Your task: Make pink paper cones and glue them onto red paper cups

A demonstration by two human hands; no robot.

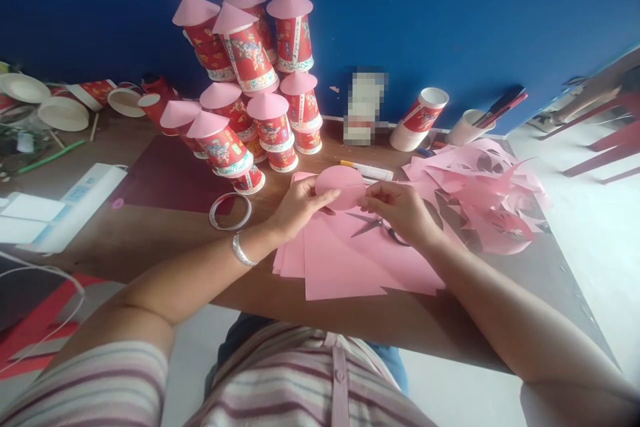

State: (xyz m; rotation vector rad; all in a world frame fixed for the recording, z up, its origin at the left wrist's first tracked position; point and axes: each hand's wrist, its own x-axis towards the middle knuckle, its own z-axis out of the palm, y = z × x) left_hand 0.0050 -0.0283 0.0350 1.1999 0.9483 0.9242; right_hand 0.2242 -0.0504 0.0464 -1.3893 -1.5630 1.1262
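Note:
A round pink paper disc (340, 185) is held up between both hands, with a line or cut edge running across its right part. My left hand (305, 203) pinches its left edge, thumb on top. At the right edge, my right hand (393, 207) has its fingertips closed on the paper. Beneath the hands lie several pink paper sheets (345, 267). A pair of scissors (377, 223) rests on the sheets with its blades apart, its handle partly behind my right forearm. Just beyond the disc are a yellow-and-white marker (367, 171) and the sheets' far edge.
Red patterned paper cups with pink cone tops (245, 47) stand stacked at the back left. Pink paper scraps (495, 193) are heaped on the right, near a pen cup (470, 127) and a red-and-white cup (420, 119). A tape roll (230, 212) lies left of my left hand.

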